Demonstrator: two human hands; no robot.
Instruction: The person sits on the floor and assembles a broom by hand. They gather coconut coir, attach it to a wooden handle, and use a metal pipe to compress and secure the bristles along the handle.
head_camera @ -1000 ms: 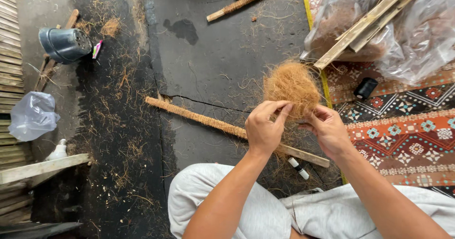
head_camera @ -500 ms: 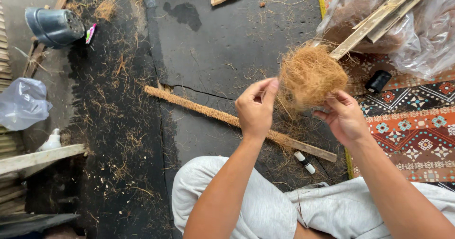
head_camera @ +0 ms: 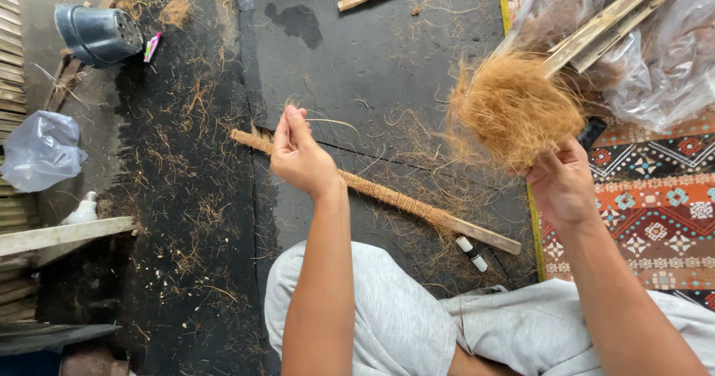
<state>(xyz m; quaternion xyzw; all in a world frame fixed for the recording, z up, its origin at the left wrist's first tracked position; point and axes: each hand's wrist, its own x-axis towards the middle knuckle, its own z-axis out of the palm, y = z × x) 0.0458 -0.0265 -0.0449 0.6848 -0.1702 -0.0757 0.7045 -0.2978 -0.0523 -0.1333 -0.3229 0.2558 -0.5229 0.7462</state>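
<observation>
- Okay, dark grey floor (head_camera: 387, 70) fills most of the head view, littered with loose brown fibre bits.
- Patterned red-orange woven mat (head_camera: 655, 212) at 3 o'clock, yellow edge strip on its left side.
- Clear crinkled plastic bag (head_camera: 655, 63) at 1 o'clock, pale wooden slats (head_camera: 618, 18) lying across it.
- Person's grey-trousered legs (head_camera: 402, 324) at 6 o'clock.
- Fluffy tan clump of coconut fibre (head_camera: 514, 108) at 2 o'clock, raised off the floor, just above the right hand (head_camera: 562, 186), which pinches its lower end between thumb and fingers.
- Long fibre-wrapped wooden stick (head_camera: 372, 190) lies diagonally on the floor at centre, bare wood at its right end.
- Left hand (head_camera: 298, 152) at centre-left, fingertips pressed together on a thin strand of fibre (head_camera: 331, 121), well apart from the clump.
- Grey plastic pot (head_camera: 97, 33) on its side at 10 o'clock.
- Crumpled white plastic bag (head_camera: 41, 152) at 9 o'clock.
- Small white tube with black cap (head_camera: 471, 253) just below the stick's bare end.
</observation>
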